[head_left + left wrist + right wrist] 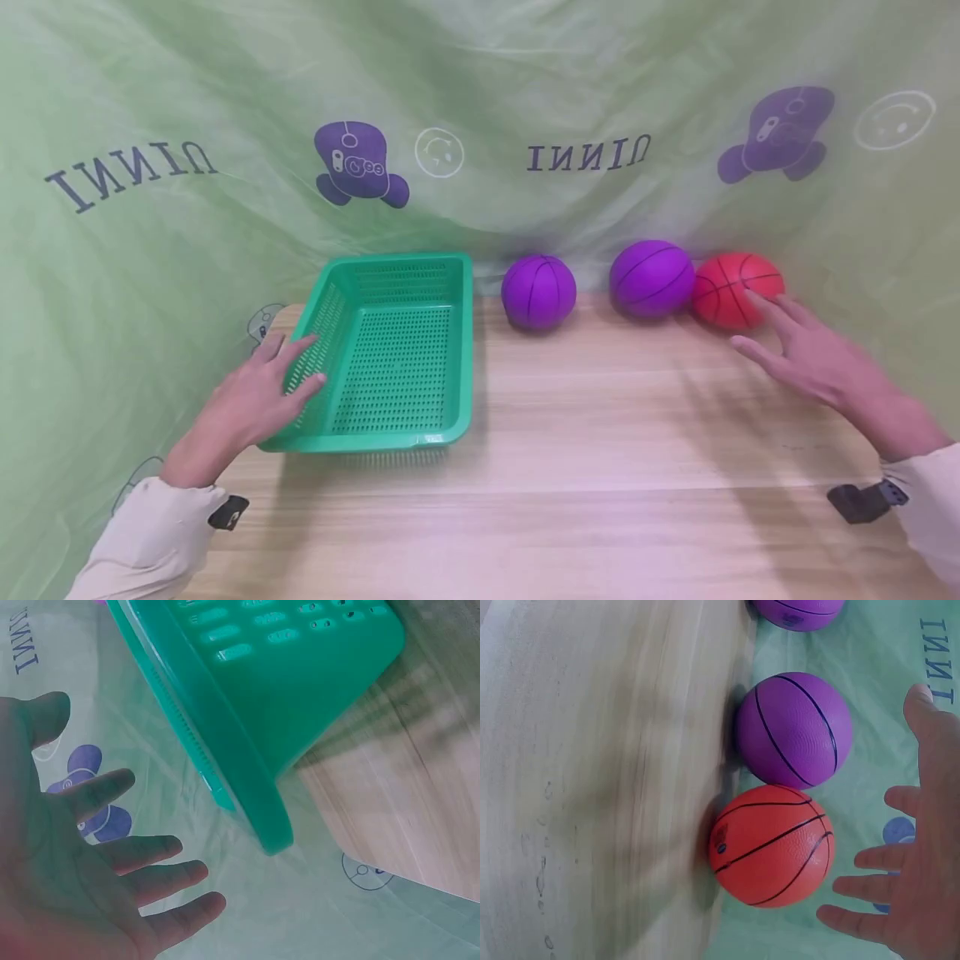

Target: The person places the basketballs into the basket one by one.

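A green plastic basket [463, 367] with perforated walls stands on the left of the table. Over its left rim hovers my left hand [258, 392], fingers spread and holding nothing; the left wrist view shows a gap between the fingertips and the basket's rim [225, 742]. At the right, my right hand [825, 354] hangs with straight, spread fingers just above and in front of a red mini basketball [727, 292]. That ball sits against a purple ball [651, 279]. Another purple ball [538, 292] lies between them and the basket.
A light wooden table [570, 467] carries the basket and balls. Behind it and at both sides hangs a pale green curtain [480, 75] printed with purple figures and lettering. The three balls line the table's far edge, close against the cloth.
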### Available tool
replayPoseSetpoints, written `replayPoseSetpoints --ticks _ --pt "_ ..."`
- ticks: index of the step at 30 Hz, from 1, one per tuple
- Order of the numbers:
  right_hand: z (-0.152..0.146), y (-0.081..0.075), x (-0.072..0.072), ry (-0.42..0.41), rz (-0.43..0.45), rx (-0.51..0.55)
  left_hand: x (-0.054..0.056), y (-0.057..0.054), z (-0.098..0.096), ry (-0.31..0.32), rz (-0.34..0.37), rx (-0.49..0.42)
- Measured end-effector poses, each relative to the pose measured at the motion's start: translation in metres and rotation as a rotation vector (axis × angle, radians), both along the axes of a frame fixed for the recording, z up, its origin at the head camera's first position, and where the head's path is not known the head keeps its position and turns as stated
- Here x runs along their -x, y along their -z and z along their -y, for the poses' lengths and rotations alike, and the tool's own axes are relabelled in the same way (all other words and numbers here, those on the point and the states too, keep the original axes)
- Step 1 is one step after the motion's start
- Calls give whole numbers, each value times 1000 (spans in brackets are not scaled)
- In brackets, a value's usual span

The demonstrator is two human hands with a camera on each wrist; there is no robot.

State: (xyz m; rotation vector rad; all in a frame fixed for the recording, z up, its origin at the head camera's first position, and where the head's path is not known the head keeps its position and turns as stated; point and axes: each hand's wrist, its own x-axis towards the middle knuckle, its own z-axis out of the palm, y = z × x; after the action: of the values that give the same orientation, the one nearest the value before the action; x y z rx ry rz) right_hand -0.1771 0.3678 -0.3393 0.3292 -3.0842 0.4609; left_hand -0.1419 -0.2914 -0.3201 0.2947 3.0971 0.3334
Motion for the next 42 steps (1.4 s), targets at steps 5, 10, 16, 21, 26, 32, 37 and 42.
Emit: replayPoseSetpoints --ticks 5,10,16,21,26,32,37,42 --pt "-2 -5 7 -14 -2 -10 0 1 3 -15 -5 -56" --pt "-6 -12 13 -22 -11 -19 1 3 5 -14 -22 -110" --pt "-9 -15 16 -42 -26 -16 4 4 8 -11 -35 -130" --pt "-15 -12 17 -59 -41 0 7 5 11 20 -56 -126" --pt "-24 -10 21 -69 -59 53 9 6 16 19 -67 -137" --pt "-38 -8 25 -49 -37 144 13 7 19 14 -35 -127" --pt "-47 -8 28 -73 -40 204 17 8 21 35 -30 -146" --pt "-54 -8 33 -91 -46 244 18 9 24 48 -14 -193"
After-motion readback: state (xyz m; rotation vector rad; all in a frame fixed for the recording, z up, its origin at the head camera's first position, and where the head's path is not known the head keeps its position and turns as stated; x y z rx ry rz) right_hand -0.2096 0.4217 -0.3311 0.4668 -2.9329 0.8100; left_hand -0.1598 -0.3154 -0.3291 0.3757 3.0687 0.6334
